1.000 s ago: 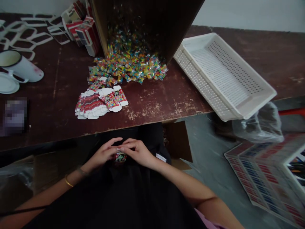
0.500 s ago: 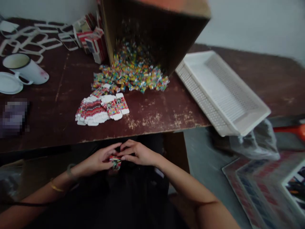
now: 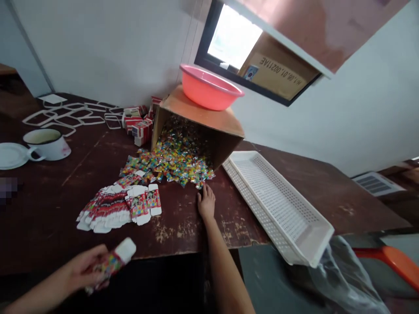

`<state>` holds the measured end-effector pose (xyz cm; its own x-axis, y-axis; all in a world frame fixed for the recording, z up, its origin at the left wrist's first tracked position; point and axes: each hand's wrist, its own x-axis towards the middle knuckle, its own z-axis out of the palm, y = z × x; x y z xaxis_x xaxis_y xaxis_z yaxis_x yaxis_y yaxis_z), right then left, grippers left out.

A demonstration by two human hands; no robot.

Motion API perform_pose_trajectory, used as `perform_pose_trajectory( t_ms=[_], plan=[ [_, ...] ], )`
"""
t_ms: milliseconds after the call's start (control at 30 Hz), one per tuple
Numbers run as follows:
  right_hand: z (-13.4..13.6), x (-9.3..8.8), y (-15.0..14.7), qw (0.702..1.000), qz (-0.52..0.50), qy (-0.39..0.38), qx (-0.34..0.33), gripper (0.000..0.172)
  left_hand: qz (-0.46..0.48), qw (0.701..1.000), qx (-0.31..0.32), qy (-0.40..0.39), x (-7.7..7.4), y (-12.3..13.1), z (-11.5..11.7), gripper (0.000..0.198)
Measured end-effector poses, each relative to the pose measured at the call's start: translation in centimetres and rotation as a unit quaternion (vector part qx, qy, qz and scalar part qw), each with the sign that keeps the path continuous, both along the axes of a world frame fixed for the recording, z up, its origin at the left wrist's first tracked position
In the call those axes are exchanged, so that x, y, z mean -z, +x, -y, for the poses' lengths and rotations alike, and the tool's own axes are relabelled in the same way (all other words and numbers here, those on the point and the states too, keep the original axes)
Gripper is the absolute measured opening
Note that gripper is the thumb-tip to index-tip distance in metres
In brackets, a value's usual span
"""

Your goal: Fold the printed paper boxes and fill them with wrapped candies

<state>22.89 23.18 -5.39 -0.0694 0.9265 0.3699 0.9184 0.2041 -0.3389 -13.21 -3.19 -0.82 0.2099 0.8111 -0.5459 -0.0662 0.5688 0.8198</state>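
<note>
A dark red-brown wooden table (image 3: 193, 235) is spreading across the view, bearing one brown cardboard box (image 3: 209, 117) with one round pink plastic basin (image 3: 207, 91) sitting on top. A heap of clear packets of multicoloured pieces (image 3: 176, 163) is spilling from the box, too many to count. Nearer, flattened red-and-white printed cartons (image 3: 109, 207) are lying fanned, overlapping past counting. Two hands are working apart, where half a second ago they were meeting over the lap: the right hand (image 3: 207, 203) is reaching to the heap's front edge — whether its fingers are gripping a packet, I cannot tell — and the left hand's (image 3: 88, 272) fingers are gripping one small red printed carton with a white end (image 3: 113, 264) near the table's front edge, its long axis slanting from lower left to upper right, the white end pointing away from the person.
</note>
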Motion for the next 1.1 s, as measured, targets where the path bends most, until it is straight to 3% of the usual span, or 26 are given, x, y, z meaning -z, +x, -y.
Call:
perform_pose_trajectory(
  t_ms=[67, 100, 167, 233, 333, 433, 533, 633, 733, 833, 933, 1033, 1100],
  plan=[
    [3.7, 0.9, -0.2, 1.000, 0.001, 0.005, -0.013, 0.042, 0.031, 0.997, -0.065, 0.000, -0.9, 1.2, -1.5, 0.048],
    [5.6, 1.2, -0.4, 1.000, -0.005, 0.009, -0.018, 0.041, 0.038, 0.997, -0.067, -0.003, -1.3, 2.1, -2.3, 0.051],
    [9.0, 1.4, -0.8, 0.998, -0.046, 0.016, -0.028, 0.038, 0.037, 0.999, -0.032, 0.000, -1.7, 4.3, -3.5, 0.056],
    [12.2, 1.2, -1.3, 0.992, -0.113, -0.002, -0.047, 0.032, 0.069, 0.997, 0.015, 0.003, -1.7, 6.7, -4.5, 0.049],
    [16.5, -0.2, -2.3, 0.976, -0.193, -0.057, -0.078, 0.023, 0.093, 0.996, 0.009, 0.005, -1.3, 9.2, -5.2, 0.048],
    [19.6, -3.3, -3.7, 0.933, -0.310, -0.139, -0.121, 0.023, 0.084, 0.996, 0.016, 0.009, -0.6, 10.2, -5.0, 0.048],
    [20.2, -6.8, -5.4, 0.889, -0.371, -0.199, -0.179, 0.023, 0.063, 0.995, 0.063, 0.043, -0.1, 10.4, -4.2, 0.046],
    [19.2, -8.8, -7.2, 0.898, -0.305, -0.208, -0.238, 0.016, 0.035, 0.991, 0.085, 0.096, -0.3, 10.1, -3.3, 0.044],
    [18.6, -8.9, -8.9, 0.909, -0.252, -0.185, -0.275, 0.019, 0.019, 0.992, 0.052, 0.115, -0.8, 9.1, -2.9, 0.047],
    [19.2, -8.5, -10.4, 0.921, -0.262, -0.139, -0.252, 0.017, 0.022, 0.993, 0.035, 0.108, -1.4, 8.1, -2.6, 0.042],
    [20.3, -8.0, -11.3, 0.906, -0.292, -0.162, -0.258, 0.019, 0.032, 0.994, 0.014, 0.105, -1.6, 7.6, -2.4, 0.044],
    [21.0, -7.2, -11.1, 0.854, -0.438, -0.204, -0.194, 0.018, 0.063, 0.996, -0.020, 0.058, -1.6, 7.8, -2.6, 0.061],
    [21.1, -6.5, -10.5, 0.765, -0.560, -0.289, -0.132, 0.023, 0.082, 0.996, -0.025, 0.025, -1.5, 8.0, -3.0, 0.061]
  ],
)
